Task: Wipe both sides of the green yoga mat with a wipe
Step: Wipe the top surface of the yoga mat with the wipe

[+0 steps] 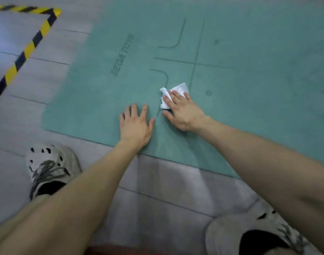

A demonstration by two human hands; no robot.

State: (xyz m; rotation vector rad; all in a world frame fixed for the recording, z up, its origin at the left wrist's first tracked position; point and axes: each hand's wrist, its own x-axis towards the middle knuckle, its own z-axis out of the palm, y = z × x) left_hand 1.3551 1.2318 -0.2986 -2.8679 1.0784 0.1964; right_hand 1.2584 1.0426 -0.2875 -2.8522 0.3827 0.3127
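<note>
The green yoga mat (249,52) lies flat on the grey floor (166,190). It runs out of frame at the top and on the right, so only its near left end is in view. The whole picture is soft, and the far stretch of the mat is too blurred to read beyond a few faint lines. The "SEGA TOYS" lettering nearer in is legible.

About half of the white wipe (177,89) is hidden under fingers, with a crumpled corner poking out to the left and a flap showing beyond the fingertips. The right shoe (231,234) is cut off by the bottom edge, while the left shoe (52,162) sits on the floor just off the mat's near edge.

Now the hands. The right hand (183,113) is spread, its straight fingers pressing the wipe down onto the mat by the printed lines. Its thumb lies just beside the wipe's lower corner, and I cannot tell whether the two touch. The left hand (136,126) is flat and open, palm down on the mat close beside the right, holding nothing.

Yellow-and-black tape (28,48) crosses the floor at upper left.
</note>
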